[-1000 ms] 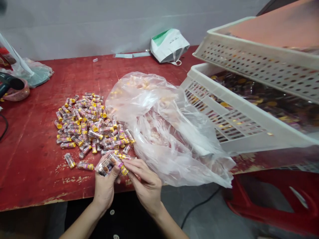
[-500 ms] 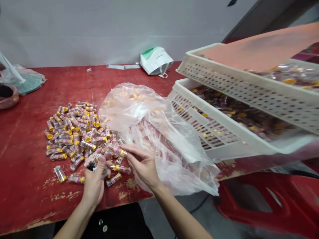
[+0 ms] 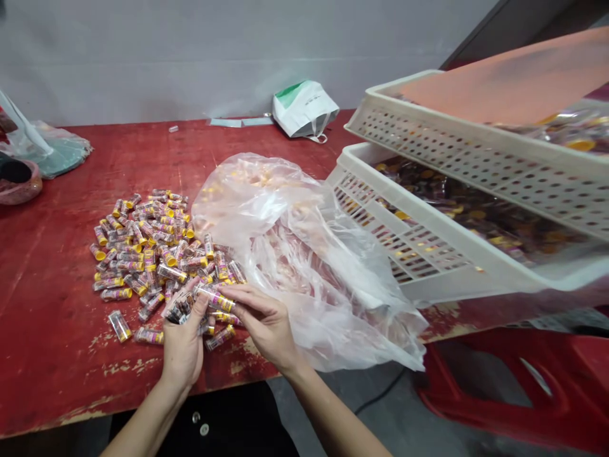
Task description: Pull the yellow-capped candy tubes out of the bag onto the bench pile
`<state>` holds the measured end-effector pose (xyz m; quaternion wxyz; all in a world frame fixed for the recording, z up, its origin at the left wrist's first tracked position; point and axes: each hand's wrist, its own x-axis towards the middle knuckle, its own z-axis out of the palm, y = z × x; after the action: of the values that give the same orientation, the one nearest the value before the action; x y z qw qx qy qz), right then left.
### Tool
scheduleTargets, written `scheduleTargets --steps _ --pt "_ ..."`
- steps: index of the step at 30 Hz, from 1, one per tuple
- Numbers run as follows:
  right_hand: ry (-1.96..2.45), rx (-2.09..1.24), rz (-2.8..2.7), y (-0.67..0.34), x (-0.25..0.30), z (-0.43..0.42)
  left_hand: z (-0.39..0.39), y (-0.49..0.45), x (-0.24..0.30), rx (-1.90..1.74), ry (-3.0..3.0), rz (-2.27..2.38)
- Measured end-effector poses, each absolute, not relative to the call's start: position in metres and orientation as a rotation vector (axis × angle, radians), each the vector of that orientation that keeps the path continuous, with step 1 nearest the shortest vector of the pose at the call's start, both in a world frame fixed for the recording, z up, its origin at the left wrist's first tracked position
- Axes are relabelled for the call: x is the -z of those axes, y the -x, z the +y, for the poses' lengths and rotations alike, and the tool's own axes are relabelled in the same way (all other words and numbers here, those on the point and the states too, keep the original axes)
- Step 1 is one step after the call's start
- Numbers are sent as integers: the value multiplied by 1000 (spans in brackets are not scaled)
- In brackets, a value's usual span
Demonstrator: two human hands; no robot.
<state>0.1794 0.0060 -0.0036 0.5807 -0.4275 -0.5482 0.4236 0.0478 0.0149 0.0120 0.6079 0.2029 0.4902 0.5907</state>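
My left hand (image 3: 183, 352) is closed around a small bunch of printed pieces (image 3: 179, 310), pale with black marks; their exact kind I cannot make out. Between the thumb and fingers of my right hand (image 3: 266, 324) is a clear plastic tube (image 3: 216, 297) with a yellow cap and a purple label. The tube's far end meets the left fingertips and the bunch. Just beyond both hands spreads a heap of similar capped tubes (image 3: 143, 251). A few tubes lie singly near the front, such as one loose tube (image 3: 119, 325) left of my hands.
A large clear plastic bag (image 3: 304, 254), with yellow-capped pieces showing through, lies right of the heap. Two stacked white perforated crates (image 3: 409, 222) of tubes stand at the right. A white-green bag (image 3: 304, 108) sits by the wall. A red stool (image 3: 561, 393) is at lower right.
My right hand has brought the tube left and against the bunch in my left hand. The view has shifted slightly, while the heap and crates stay in place.
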Motion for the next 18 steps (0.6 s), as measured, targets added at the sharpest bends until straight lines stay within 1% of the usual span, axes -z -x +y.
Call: scheduleTargets --steps 2,5,7,9,11,15,18 --pt "1000 -985 -1273 -177 6 5 16 -48 -12 -1365 -469 1159" --pt "1062 -892 -1295 -185 12 13 19 -42 -9 -1353 -416 1159" --pt "1235 -753 -1478 -204 16 32 23 -33 -6 -1332 -367 1144" --pt "1490 -562 -1683 -234 18 64 26 -25 -2 -1316 -325 1154" --pt "1679 -400 -1742 -264 18 108 27 -21 0 -1292 -294 1182" --pt "1728 -271 -1865 -292 15 189 21 -28 -1 -1148 -275 1218" --pt "1712 -202 -2021 -289 13 209 17 -31 -4 -1095 -258 1223"
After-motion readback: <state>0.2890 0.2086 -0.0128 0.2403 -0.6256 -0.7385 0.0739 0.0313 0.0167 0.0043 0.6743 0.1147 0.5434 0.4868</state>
